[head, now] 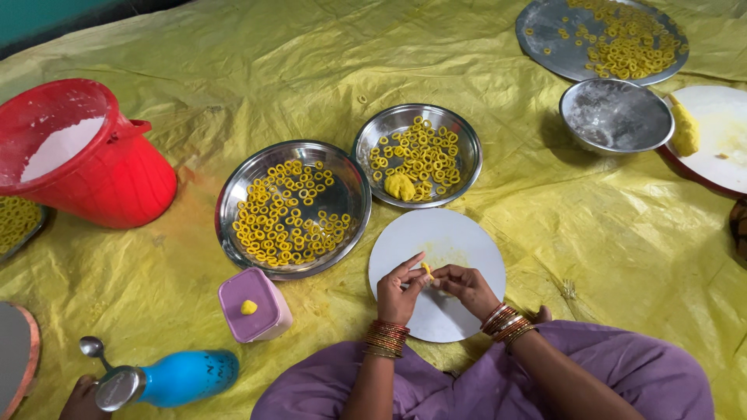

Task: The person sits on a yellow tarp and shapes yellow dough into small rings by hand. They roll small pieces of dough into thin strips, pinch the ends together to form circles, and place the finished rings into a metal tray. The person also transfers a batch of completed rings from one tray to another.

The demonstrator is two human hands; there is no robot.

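Yellow plastic floor sheet [233, 78]: we pinch a small yellow dough piece [426, 269] between left hand [398, 289] and right hand [467, 286] over the white round board [459, 233]; steel plates of finished rings [288, 210] sit beyond, a dough lump [400, 187] unshaped.

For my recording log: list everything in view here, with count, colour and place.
sheet: one, yellow, under everything
bucket: one, red, white powder inside, left
steel plates of dough rings: three; centre-left, centre, top right
dough lump: one, yellow, centre plate
steel bowl: one, right
round board: one, white, under hands
second white board: right edge
box: one, lilac, dough bit on lid
bottle: one, blue, lying bottom left
spoon: one, bottom left
dough piece: one, yellow, between fingertips
left hand, right hand: pinching the dough piece
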